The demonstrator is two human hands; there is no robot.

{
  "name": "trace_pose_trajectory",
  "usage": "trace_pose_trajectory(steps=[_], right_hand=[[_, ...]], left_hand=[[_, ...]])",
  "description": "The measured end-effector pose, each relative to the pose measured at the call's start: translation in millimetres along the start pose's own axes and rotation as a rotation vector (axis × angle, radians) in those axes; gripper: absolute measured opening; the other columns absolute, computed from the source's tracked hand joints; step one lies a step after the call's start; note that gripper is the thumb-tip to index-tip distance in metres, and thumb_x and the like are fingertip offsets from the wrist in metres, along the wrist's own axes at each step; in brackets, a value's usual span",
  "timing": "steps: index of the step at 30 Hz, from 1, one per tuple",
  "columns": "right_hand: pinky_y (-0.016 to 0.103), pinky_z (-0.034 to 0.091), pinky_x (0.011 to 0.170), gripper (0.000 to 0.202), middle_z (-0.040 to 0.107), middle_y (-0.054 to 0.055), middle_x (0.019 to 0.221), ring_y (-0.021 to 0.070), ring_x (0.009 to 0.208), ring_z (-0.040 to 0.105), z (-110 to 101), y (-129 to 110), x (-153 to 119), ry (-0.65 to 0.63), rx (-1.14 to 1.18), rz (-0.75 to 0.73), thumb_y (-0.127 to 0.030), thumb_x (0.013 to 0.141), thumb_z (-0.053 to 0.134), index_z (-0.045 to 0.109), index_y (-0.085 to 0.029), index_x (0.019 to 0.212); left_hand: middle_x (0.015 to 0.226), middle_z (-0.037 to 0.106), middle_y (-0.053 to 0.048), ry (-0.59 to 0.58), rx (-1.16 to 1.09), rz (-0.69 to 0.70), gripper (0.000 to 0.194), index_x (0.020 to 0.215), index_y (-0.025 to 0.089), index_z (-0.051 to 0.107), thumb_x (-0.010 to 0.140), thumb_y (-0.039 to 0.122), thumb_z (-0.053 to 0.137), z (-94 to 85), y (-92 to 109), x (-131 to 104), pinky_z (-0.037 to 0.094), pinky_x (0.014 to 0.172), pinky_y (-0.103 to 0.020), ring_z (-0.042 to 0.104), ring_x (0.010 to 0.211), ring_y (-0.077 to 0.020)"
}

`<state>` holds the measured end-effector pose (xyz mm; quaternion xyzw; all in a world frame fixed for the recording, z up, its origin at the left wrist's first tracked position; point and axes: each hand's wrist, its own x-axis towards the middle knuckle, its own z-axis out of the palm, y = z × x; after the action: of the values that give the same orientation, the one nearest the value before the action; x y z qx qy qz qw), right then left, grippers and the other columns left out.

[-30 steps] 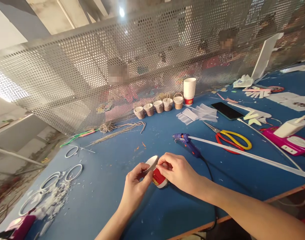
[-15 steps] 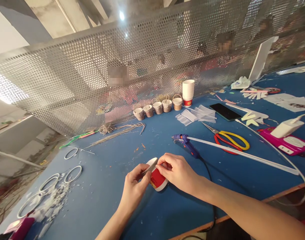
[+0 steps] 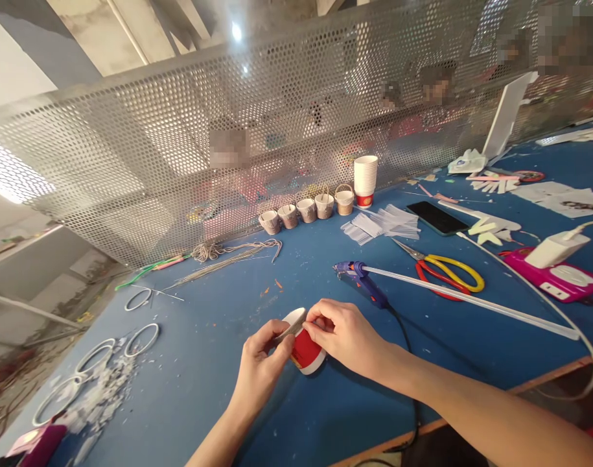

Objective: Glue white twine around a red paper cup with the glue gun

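A red and white paper cup (image 3: 308,353) is tilted over the blue table, its rim toward the mesh screen. My left hand (image 3: 267,350) grips the rim side of the cup between thumb and fingers. My right hand (image 3: 342,334) pinches at the rim's right side, its thumb and finger closed; anything small between them is hidden. Right of my hands lies a purple glue gun (image 3: 367,282) with a long clear glue stick (image 3: 466,299) in its back.
Several small decorated baskets (image 3: 306,209) and a cup stack (image 3: 365,181) line the mesh screen (image 3: 179,149). Clear strips (image 3: 383,224), a phone (image 3: 437,217), pliers (image 3: 452,275) and a pink power strip (image 3: 553,275) lie right. White rings (image 3: 143,340), scraps and twine (image 3: 228,253) lie left.
The cup has tilted very slightly, its base a little lower. Both hands keep nearly the same place and hold.
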<state>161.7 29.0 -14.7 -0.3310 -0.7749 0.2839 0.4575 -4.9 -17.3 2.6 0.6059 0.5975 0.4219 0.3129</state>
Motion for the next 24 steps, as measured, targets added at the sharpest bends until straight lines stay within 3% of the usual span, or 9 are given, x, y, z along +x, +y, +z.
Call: trace_pose_trajectory(steps=[9,13,18,24], right_hand=[[0.019,0.037,0.046,0.012,0.048,-0.005,0.056,0.0086,0.05,0.044,-4.2,-3.3,3.7,-0.032,0.102,0.123,-0.013,0.077,0.057,0.053,-0.019,0.068],[0.019,0.038,0.047,0.005,0.048,-0.007,0.053,0.0082,0.047,0.044,-7.1,-3.6,5.2,-0.093,0.199,0.212,-0.015,0.078,0.057,0.058,-0.019,0.081],[0.019,0.038,0.049,0.018,0.053,-0.006,0.057,0.0083,0.049,0.047,-10.8,-3.2,5.4,-0.179,0.265,0.249,-0.018,0.081,0.055,0.064,-0.018,0.097],[0.018,0.038,0.049,0.014,0.052,-0.006,0.056,0.0076,0.049,0.045,-10.9,-2.7,5.1,-0.188,0.241,0.24,-0.016,0.079,0.057,0.066,-0.017,0.09]], left_hand=[[0.058,0.049,0.003,-0.013,-0.024,0.021,0.019,0.062,0.017,0.055,0.076,0.03,0.056,0.1,2.8,0.7,0.039,0.053,-0.021,0.044,0.055,-0.0115],[0.06,0.05,0.003,-0.062,-0.058,0.053,0.02,0.063,0.017,0.056,0.078,0.03,0.054,-2.3,-0.6,0.1,0.039,0.054,-0.021,0.045,0.056,-0.0118],[0.062,0.051,0.003,-0.081,-0.094,0.053,0.023,0.062,0.017,0.056,0.082,0.029,0.052,-5.4,-7.0,-1.5,0.038,0.058,-0.022,0.044,0.059,-0.012],[0.062,0.052,0.001,-0.1,-0.092,0.043,0.024,0.062,0.017,0.056,0.081,0.03,0.052,-3.9,-3.3,0.2,0.04,0.06,-0.023,0.046,0.06,-0.0134]])
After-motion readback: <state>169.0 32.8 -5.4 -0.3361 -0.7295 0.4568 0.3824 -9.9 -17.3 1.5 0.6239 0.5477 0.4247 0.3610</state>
